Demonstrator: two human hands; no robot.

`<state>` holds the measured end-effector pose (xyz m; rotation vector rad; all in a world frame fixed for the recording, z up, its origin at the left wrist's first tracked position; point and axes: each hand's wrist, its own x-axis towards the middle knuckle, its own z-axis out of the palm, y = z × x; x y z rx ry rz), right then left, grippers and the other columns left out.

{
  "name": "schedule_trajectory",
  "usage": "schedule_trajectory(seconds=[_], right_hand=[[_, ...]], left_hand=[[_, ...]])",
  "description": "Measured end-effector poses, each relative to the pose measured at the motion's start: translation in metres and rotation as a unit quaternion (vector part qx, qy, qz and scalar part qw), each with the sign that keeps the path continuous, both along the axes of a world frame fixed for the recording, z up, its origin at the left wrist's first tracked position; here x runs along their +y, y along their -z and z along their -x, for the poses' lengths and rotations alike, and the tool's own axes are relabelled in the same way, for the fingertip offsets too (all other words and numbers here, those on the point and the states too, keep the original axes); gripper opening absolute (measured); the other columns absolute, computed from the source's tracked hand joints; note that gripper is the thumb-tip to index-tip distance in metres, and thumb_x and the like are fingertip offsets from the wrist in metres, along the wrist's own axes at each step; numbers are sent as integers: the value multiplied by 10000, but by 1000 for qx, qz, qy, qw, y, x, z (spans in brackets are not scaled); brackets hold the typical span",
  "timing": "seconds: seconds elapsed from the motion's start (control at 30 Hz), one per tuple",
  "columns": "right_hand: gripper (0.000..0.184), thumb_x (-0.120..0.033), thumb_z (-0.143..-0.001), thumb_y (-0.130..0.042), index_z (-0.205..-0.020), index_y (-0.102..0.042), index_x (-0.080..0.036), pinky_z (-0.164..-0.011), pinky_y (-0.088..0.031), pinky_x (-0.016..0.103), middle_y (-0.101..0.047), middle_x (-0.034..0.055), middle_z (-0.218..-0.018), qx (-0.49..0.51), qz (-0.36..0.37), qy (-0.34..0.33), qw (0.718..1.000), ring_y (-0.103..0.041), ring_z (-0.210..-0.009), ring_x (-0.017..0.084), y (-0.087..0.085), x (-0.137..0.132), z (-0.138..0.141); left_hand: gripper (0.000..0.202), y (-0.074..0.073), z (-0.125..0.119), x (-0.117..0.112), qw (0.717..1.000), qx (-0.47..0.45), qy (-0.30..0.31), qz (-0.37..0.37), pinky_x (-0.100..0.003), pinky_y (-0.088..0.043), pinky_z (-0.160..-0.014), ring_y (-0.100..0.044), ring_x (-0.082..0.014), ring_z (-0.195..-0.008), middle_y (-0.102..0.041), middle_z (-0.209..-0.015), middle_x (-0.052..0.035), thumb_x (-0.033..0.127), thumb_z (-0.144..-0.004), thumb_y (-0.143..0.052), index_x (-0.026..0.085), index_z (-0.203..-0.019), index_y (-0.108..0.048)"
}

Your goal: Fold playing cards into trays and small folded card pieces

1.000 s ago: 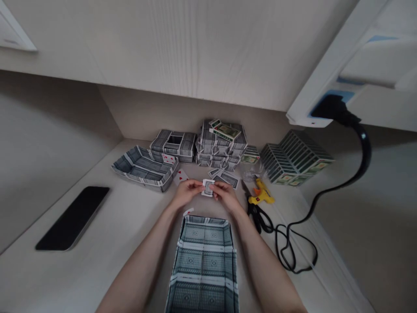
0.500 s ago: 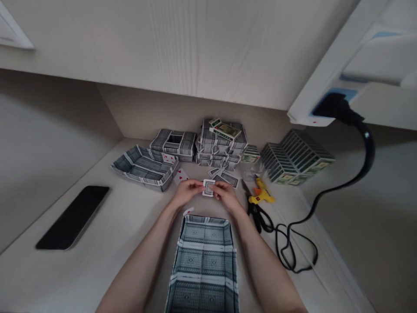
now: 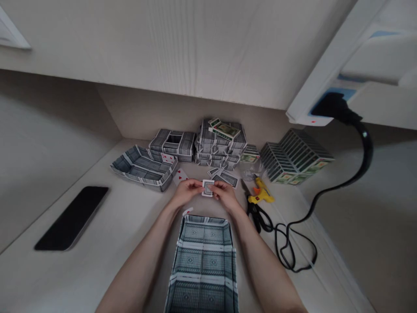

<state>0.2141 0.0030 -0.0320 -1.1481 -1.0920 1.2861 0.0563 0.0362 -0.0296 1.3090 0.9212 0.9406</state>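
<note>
A small playing card (image 3: 207, 189), its patterned back toward me, is held up between my two hands. My left hand (image 3: 188, 190) pinches its left edge. On the right side, my right hand (image 3: 225, 192) grips it with thumb and fingers. Just below my hands lies a long open box made of playing cards (image 3: 202, 261), between my forearms. A bit of card (image 3: 188, 211) with a red mark shows at its far left corner. Beyond my hands lie loose cards (image 3: 228, 178) face down and a heart card (image 3: 180, 176) face up.
Card-built boxes stand at the back: an open tray (image 3: 143, 167), a box with a square opening (image 3: 174, 143) and a stack (image 3: 220, 145) topped by a card packet (image 3: 224, 129). Right are card packs (image 3: 295, 156), scissors (image 3: 259, 217), a yellow glue gun (image 3: 262, 193) and a cable (image 3: 314, 213). A phone (image 3: 72, 217) lies left.
Both hands keep the card in nearly the same place and pose. The whole view has shifted very slightly.
</note>
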Motion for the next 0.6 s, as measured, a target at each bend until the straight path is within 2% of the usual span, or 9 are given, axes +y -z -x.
schedule_trajectory(seconds=[0.2,0.6], right_hand=[[264,-403,-593,-644,-585,-504,-179,-409,-223,219,-421,-72,-420,-16,5,5,1000,-327,-370,60,0,0,0],[245,-379,-599,-645,-596,-504,-179,-407,-196,218,-414,-78,-406,-7,3,8,1000,-320,-362,58,2,0,0]], left_hand=[[293,2,1,2,1000,9,7,-5,-249,-434,-630,-564,-124,-612,-660,-687,-31,328,-526,-713,123,-725,-650],[251,-1,0,0,1000,-1,0,16,-233,-421,-616,-547,-108,-588,-647,-656,-6,299,-516,-717,137,-696,-653]])
